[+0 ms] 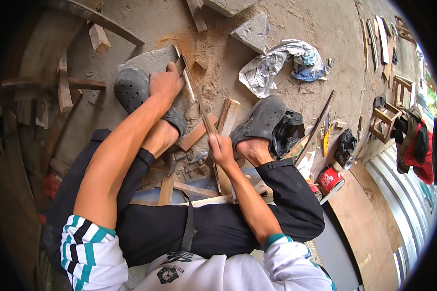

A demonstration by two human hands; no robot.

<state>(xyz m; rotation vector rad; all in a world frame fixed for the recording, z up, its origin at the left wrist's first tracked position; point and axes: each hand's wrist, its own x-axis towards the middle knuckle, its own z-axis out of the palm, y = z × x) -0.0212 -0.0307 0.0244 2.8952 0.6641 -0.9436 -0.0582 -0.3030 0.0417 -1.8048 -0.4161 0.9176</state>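
My left hand (pixel 166 85) is closed beside the far end of a long thin strip (pixel 199 97), its fingers around a small brown wooden piece (pixel 180 65). Most of that piece is hidden by the fingers. Closer to me, my right hand (pixel 221 148) grips the strip's near end. The strip slants between my feet, seen nearly edge-on, so I cannot tell whether it is metal or wood. A grey concrete block (pixel 145 61) lies under the left hand and against my left clog (pixel 131 88). Orange-brown dust lies on the ground beyond the block.
Short wood offcuts (pixel 228 116) lie between my feet. Crumpled silver sheeting (pixel 264 72) and a broken concrete lump (pixel 252 33) sit ahead. To the right are a black plastic bag (pixel 287 132), a red can (pixel 331 180) and a plywood sheet (pixel 364 228). Timber frames (pixel 63 85) stand left.
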